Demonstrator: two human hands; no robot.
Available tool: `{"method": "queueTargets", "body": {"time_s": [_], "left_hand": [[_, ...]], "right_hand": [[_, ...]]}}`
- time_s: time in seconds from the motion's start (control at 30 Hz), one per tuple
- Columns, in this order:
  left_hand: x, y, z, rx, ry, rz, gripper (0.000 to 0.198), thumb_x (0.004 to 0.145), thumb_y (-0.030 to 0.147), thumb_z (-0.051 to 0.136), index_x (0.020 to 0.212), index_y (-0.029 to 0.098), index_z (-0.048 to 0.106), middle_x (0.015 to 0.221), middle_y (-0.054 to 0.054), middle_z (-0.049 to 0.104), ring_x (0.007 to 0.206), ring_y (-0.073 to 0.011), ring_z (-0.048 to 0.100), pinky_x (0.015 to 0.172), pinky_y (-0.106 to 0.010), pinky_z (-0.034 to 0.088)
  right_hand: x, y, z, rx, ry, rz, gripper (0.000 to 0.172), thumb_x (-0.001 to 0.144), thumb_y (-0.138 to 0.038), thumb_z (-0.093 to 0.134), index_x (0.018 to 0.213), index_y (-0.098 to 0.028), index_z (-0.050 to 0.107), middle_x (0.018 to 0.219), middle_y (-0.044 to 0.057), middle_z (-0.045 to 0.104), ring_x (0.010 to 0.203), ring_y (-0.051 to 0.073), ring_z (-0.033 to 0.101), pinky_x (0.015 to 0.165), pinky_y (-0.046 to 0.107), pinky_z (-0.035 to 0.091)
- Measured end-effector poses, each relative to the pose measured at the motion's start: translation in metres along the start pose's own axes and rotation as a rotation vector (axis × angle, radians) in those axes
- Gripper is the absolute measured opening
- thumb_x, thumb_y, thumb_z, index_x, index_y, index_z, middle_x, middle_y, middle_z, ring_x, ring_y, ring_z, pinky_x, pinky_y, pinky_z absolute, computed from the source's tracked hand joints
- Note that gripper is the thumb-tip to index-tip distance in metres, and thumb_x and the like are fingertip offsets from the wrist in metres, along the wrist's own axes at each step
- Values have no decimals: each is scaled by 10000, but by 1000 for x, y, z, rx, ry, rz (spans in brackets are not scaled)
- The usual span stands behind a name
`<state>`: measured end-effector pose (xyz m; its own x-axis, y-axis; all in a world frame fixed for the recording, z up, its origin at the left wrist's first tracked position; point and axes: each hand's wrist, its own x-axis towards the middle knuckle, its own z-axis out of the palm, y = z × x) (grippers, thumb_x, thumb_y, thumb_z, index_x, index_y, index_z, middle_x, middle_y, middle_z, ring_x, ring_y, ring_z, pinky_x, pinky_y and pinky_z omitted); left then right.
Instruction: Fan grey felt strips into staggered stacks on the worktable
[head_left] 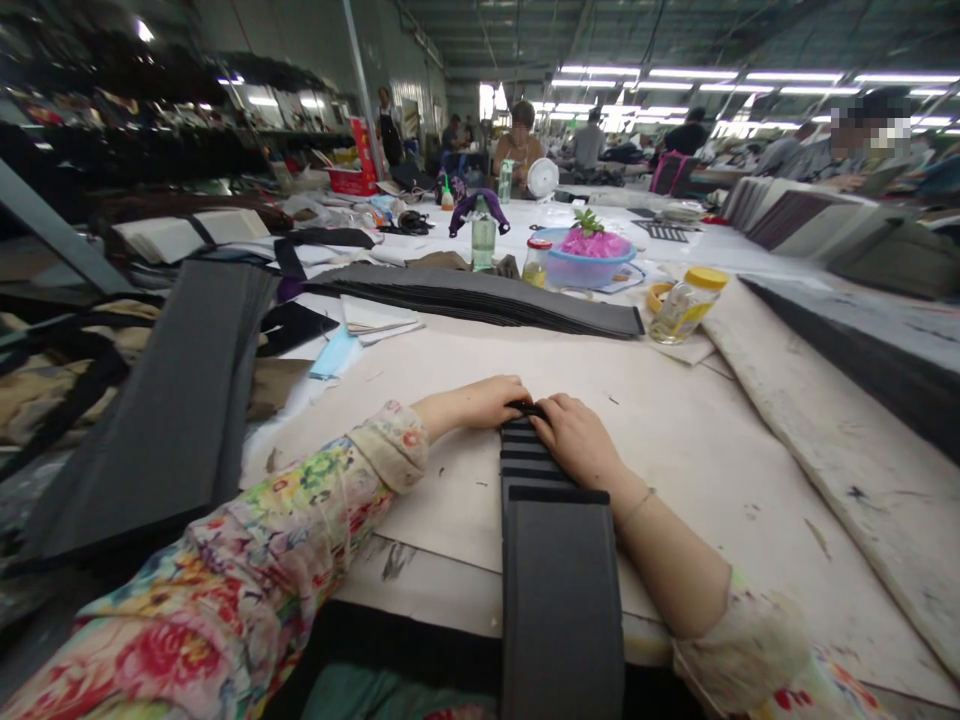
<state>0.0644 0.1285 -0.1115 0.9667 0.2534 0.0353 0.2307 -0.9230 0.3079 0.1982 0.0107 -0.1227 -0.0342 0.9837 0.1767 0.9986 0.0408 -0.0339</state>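
Dark grey fabric strips [564, 600] with black edges lie overlapped in a stepped row, running from my lap up onto the table board. At the far end of the row, my left hand [491, 402] has its fingers closed on the edge of the farthest strip. My right hand [579, 436] pinches the same black edge from the other side, its palm resting along the right side of the row. Both sets of fingertips almost meet there and are partly hidden. Floral sleeves cover my forearms.
Behind my hands lies a long stack of grey strips [480, 297]. Another grey stack [161, 390] leans at left. A yellow-lidded jar [688, 305], a blue basin [589, 262] and a water bottle [482, 238] stand farther back. Several people work beyond.
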Motion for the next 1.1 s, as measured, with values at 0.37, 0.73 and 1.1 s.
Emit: {"method": "queueTargets", "body": {"time_s": [0.37, 0.73, 1.1], "left_hand": [[-14, 4, 11, 214, 35, 18, 258, 871, 162, 380, 1015, 143, 593, 900, -67, 546, 851, -172, 496, 809, -265, 382], [-40, 5, 12, 90, 121, -140, 287, 884, 180, 375, 1096, 164, 569, 1011, -66, 570, 963, -170, 494, 885, -283, 386], [-112, 129, 15, -358, 287, -337, 574, 862, 480, 387, 1351, 200, 279, 1390, -72, 324, 1275, -211, 291, 1079, -376, 246]], "right_hand": [[-2, -7, -5, -74, -26, 40, 341, 910, -333, 302, 922, -172, 603, 899, 95, 595, 839, 199, 553, 729, 296, 379], [-3, -9, -7, -113, -23, 46, 371, 913, -260, 266, 861, -155, 618, 856, 109, 597, 795, 198, 567, 680, 295, 387], [-1, 0, -6, -45, -9, 69, 348, 909, -256, 292, 857, -167, 624, 856, 95, 604, 836, 185, 562, 722, 280, 384]]}}
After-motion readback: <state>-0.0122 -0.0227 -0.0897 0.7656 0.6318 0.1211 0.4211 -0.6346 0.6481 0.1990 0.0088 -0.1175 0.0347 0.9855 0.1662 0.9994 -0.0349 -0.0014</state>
